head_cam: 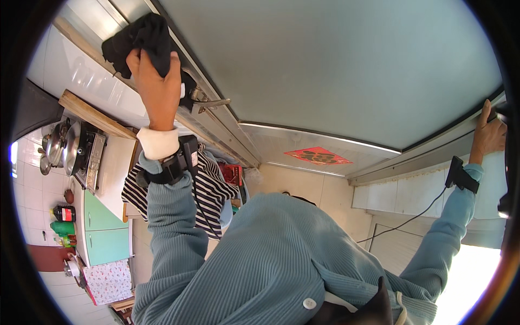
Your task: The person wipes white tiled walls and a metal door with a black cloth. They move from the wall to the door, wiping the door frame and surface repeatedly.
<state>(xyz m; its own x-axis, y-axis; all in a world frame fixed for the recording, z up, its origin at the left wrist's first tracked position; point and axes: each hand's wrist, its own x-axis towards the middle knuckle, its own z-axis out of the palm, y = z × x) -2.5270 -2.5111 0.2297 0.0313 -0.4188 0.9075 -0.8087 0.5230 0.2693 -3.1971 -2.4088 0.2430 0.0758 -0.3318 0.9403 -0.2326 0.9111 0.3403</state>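
Observation:
A bunched black cloth (140,38) is in my left hand (156,87), pressed against the metal door frame at the upper left. Below that hand, a metal lever handle (213,103) sticks out from the door's edge. The door (333,69) has a large frosted pane, with a red diamond-shaped paper decoration (319,155) on its lower panel. Far to the right, my right hand (487,132) rests on the door's other side edge, fingers partly hidden by the picture's dark rim. No object shows in it.
At left, a gas stove (95,162) with pans stands on a counter above green cabinets (107,227). Striped fabric (211,187) hangs near my left forearm. Tiled floor (292,183) lies below the door. Black cables hang from both wrist straps. A wooden board edge (95,113) juts out at left.

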